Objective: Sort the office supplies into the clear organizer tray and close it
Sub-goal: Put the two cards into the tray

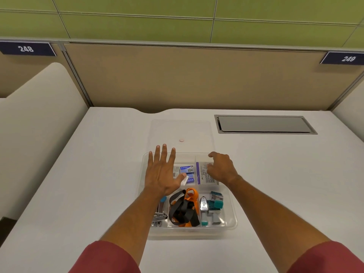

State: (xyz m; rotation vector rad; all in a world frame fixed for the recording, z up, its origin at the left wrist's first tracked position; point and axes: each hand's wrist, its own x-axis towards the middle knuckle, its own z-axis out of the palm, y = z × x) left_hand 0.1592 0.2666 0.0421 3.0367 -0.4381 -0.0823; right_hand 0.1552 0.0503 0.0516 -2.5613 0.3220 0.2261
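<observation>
two hands are over the tray (233, 221), which sits near the middle of the desk (78, 174), a little toward its near edge. your left hand (161, 174) is spread flat, fingers straight, above the tray's far-left compartment; it holds nothing, and i can't tell whether the palm touches the rim. your right hand (221, 168) has its fingers curled down over the white box (204, 174) in the far-right compartment. it looks like a light grip or a press on the box, but the fingertips are hidden, so i can't say which.

the lid (181, 133) lies flat on the desk just beyond the tray, toward the far edge, its near side about touching the tray's far rim. a small pink dot (181, 140) sits near its middle. both hands are just short of it.

judging by its look, the lid is thin clear plastic: light, slightly flexible, smooth enough to slip, and hard to see against the pale desk. take it by the two short sides, one hand each, thumbs on top, so it doesn't bow or skid. it likely needs even pressure around the rim to seat.

the tray itself looks stiff, and weighted by the scissors (189, 196), lanyard (181, 211), staple boxes (187, 169) and metal tools (159, 215). steady it if you press down.
</observation>
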